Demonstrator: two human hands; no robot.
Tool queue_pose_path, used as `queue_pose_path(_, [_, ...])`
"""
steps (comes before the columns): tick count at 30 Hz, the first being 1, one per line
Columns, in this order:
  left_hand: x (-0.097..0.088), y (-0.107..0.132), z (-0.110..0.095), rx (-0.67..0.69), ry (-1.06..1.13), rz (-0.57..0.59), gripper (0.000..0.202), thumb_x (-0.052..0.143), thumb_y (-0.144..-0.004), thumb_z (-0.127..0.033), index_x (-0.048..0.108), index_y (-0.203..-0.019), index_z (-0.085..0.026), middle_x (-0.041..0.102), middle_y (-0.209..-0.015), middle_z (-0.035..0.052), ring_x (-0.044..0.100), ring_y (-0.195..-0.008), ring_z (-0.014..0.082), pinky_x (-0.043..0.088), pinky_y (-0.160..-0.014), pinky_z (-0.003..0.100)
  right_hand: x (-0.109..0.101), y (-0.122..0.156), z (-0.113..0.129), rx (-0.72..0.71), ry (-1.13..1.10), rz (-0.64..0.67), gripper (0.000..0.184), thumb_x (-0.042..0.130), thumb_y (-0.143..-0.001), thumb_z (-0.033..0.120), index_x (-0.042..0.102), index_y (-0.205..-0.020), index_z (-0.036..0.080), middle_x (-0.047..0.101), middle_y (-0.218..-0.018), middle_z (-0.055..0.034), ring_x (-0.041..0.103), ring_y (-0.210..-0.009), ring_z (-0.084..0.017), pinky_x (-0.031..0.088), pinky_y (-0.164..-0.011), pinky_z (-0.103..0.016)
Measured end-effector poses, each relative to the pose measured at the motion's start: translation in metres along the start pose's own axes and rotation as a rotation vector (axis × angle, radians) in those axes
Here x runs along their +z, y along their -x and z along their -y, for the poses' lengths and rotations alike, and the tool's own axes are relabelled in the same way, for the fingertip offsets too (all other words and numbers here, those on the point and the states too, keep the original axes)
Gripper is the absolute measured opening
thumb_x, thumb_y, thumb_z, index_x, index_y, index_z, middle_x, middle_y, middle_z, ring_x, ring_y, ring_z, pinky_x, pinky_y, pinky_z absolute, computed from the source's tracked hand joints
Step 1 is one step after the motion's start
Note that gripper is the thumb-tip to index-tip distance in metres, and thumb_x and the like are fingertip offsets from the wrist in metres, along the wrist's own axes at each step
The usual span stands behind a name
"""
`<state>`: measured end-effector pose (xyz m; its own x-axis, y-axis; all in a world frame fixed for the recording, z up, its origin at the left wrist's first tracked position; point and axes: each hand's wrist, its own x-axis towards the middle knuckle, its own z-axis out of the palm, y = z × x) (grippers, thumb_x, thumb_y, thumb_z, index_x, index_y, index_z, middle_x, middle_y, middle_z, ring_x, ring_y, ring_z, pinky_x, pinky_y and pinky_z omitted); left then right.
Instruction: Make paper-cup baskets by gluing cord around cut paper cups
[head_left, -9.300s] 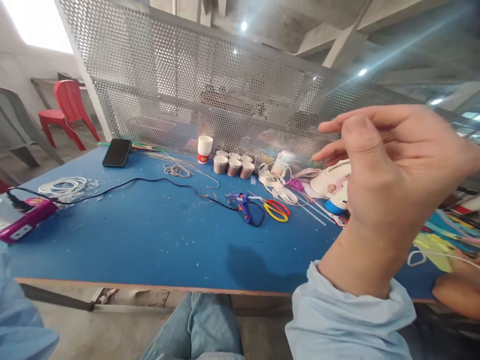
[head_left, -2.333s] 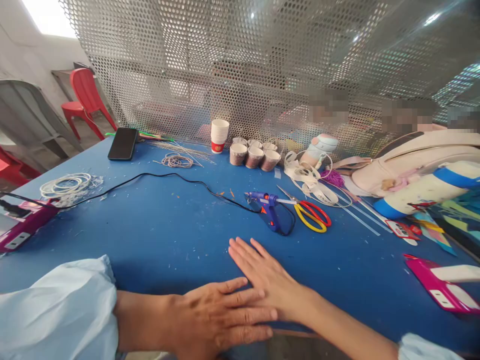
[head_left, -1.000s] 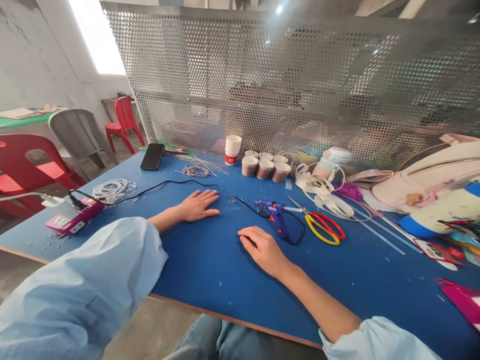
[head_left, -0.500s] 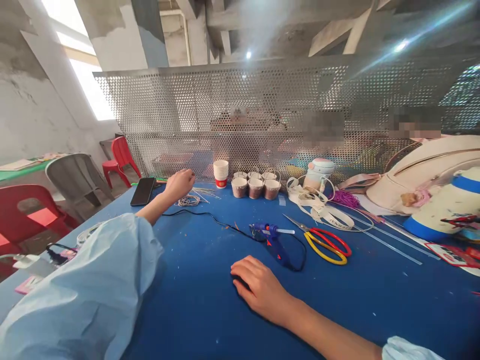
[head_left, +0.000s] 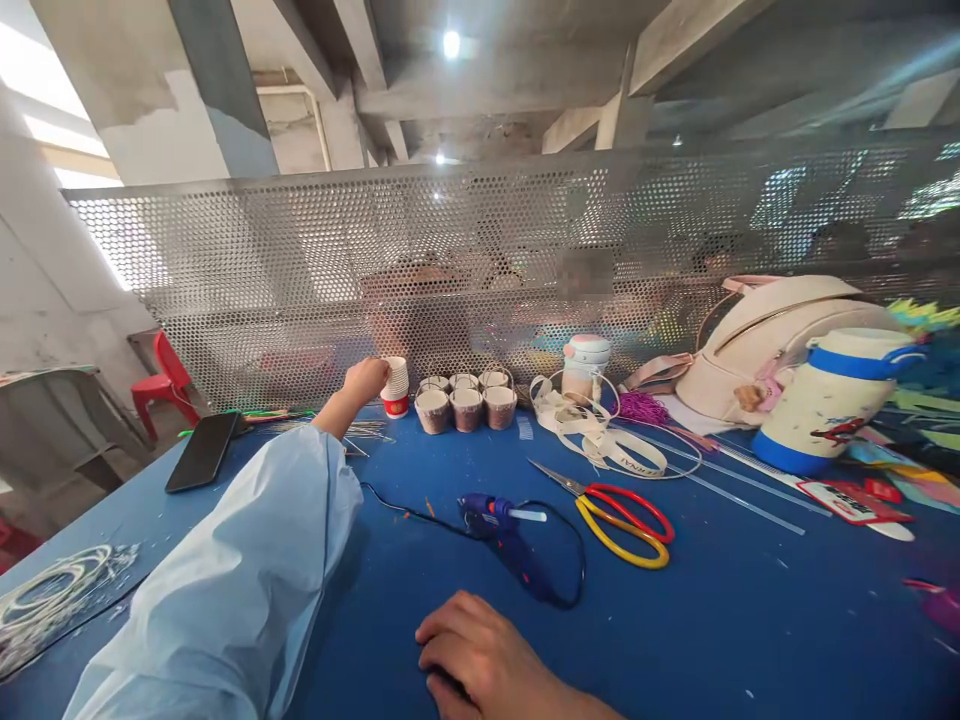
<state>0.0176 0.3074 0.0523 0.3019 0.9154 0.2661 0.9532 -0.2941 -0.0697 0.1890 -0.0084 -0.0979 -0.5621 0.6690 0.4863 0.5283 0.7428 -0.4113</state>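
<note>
My left hand (head_left: 366,381) is stretched forward at the left side of a stack of white-and-red paper cups (head_left: 396,388). It appears to touch the cups, but its fingers are mostly hidden, so its grip is unclear. On the near part of the blue table (head_left: 375,620) rests my right hand (head_left: 480,650), palm down and holding nothing, its fingers loosely bent and apart. Beyond it lies a blue hot glue gun (head_left: 491,512) with a clear glue stick (head_left: 529,515) in its back end. Several small brown-wrapped cups with handles (head_left: 466,410) stand right of the paper cups.
Scissors (head_left: 626,525) with red and yellow handles lie right of the glue gun. A white ribbon (head_left: 622,455), a tumbler (head_left: 585,365), a backpack (head_left: 739,370) and a large bottle (head_left: 825,400) occupy the right. A phone (head_left: 204,452) lies left. A perforated metal screen (head_left: 300,270) borders the back.
My left hand has moved right, from above the thin sticks and coiled cord to the paper cup stack. My right hand stays on the table. The view has turned right and tilted up.
</note>
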Motion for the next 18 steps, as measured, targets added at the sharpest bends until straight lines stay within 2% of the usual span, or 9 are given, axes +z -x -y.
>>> queue_pose_path(7, [0.002,-0.015,0.004,0.078,-0.068,0.090,0.032,0.058,-0.093,-0.033,0.058,-0.120,-0.015,0.061,-0.120,0.0099,0.063,-0.103,0.0223,0.054,-0.087,0.043,0.001,-0.001,-0.001,-0.016,0.035,0.005,0.009,0.069,-0.077,0.012,0.071,-0.085,0.016,0.074,-0.097,-0.0048,0.065,-0.088,-0.017,0.052,-0.076,-0.028])
queue_pose_path(13, [0.003,-0.022,0.002,0.085,-0.082,0.097,0.033,0.059,-0.092,-0.033,0.058,-0.120,-0.015,0.061,-0.120,0.0101,0.063,-0.103,0.0223,0.054,-0.087,0.043,0.005,0.000,-0.002,-0.011,0.037,0.010,0.008,0.067,-0.078,0.014,0.070,-0.085,0.017,0.074,-0.095,-0.0051,0.064,-0.086,-0.018,0.052,-0.075,-0.029])
queue_pose_path(18, [-0.006,-0.027,0.004,0.098,-0.061,0.075,0.031,0.058,-0.093,-0.033,0.059,-0.118,-0.015,0.062,-0.117,0.0095,0.063,-0.100,0.0215,0.055,-0.085,0.042,0.008,0.000,-0.003,-0.026,0.031,-0.035,0.008,0.065,-0.077,0.015,0.069,-0.084,0.018,0.074,-0.092,-0.0054,0.064,-0.083,-0.018,0.051,-0.072,-0.029])
